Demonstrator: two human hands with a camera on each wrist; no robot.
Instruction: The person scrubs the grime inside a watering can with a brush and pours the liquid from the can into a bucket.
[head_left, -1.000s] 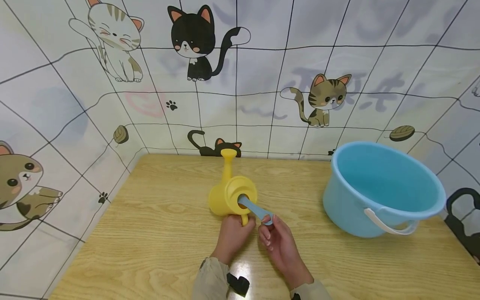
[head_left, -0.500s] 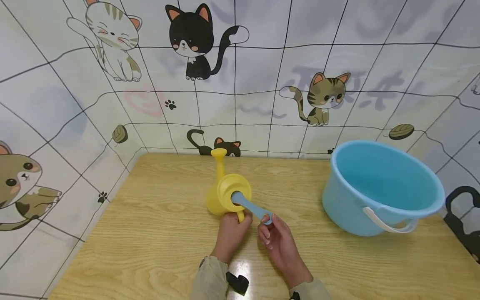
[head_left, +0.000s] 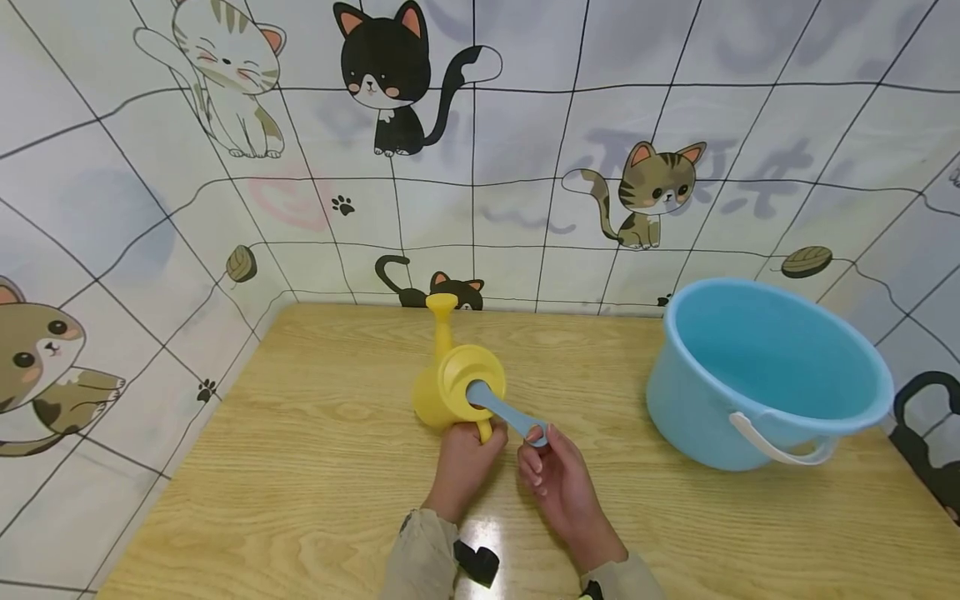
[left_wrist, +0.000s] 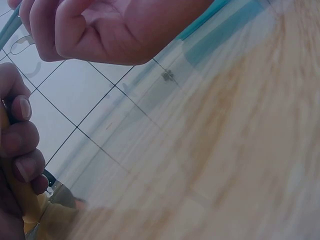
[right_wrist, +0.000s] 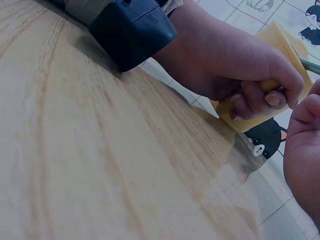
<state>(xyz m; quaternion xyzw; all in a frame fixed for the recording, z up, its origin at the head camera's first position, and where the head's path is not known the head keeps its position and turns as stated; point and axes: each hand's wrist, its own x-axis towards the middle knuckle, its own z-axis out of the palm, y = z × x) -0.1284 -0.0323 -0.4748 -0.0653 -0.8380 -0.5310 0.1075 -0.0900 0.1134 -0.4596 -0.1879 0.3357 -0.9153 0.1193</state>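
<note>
A yellow watering can (head_left: pixel 431 400) stands near the middle of the table, its spout toward the wall and its round opening toward me. My left hand (head_left: pixel 465 465) grips the can's handle; the left wrist view shows its fingers (left_wrist: pixel 22 142) curled round it. Between the thumb and fingers of my right hand (head_left: pixel 558 492) is the end of a light blue, long-handled tool (head_left: pixel 512 414). Its other end reaches into the can's opening, so its head is hidden. Both hands are close together, and in the right wrist view the can (right_wrist: pixel 280 45) appears tilted behind the left hand.
A large light blue bucket (head_left: pixel 675 408) with a white handle (head_left: pixel 780 454) stands on the right of the wooden table (head_left: pixel 300 467). A wall covering with cartoon cats (head_left: pixel 382 75) rises behind and along both sides. A black strap end (head_left: pixel 477 564) hangs by the left sleeve.
Over the past second the watering can has shifted slightly left with my left hand, and the blue tool's inner end has moved left with it. My right hand has barely moved.
</note>
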